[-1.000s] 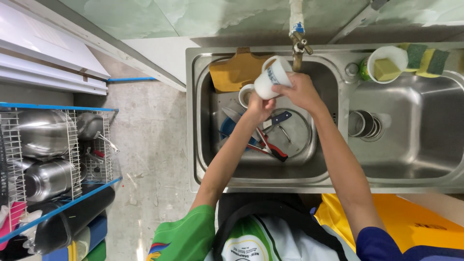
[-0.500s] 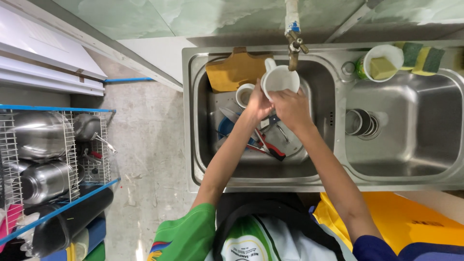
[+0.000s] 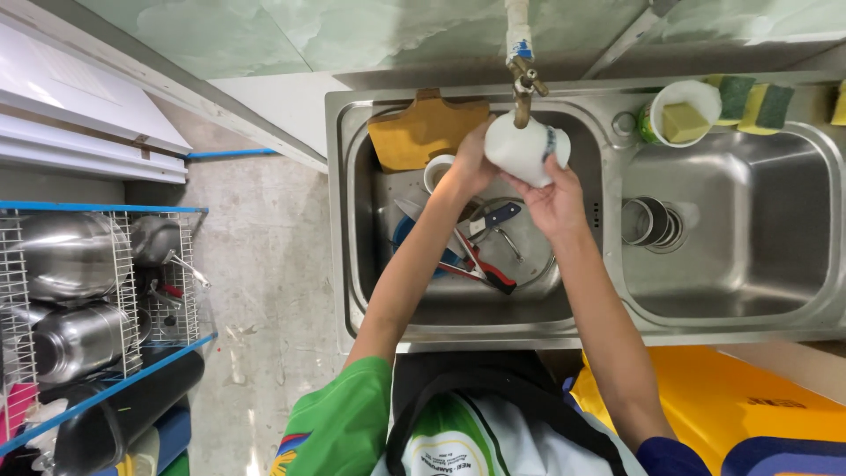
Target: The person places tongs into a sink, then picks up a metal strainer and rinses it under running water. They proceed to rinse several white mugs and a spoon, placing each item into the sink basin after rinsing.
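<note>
**Mug held under the tap, above a crowded basin**

While both hands closed around a white mug (image 3: 526, 147) at upper centre of the frame, the left hand (image 3: 473, 161) gripped its left side and the right hand (image 3: 551, 196) cupped it from below, just under the brass tap (image 3: 523, 86). Beneath them the left basin (image 3: 352, 220) was crowded with a wooden board (image 3: 421, 130), scissors (image 3: 480, 269) and another cup (image 3: 435, 172). To the right, the second basin (image 3: 749, 238) lay open; sponges (image 3: 753, 99) and a round soap tub (image 3: 683, 110) sat along its upper rim.
</note>
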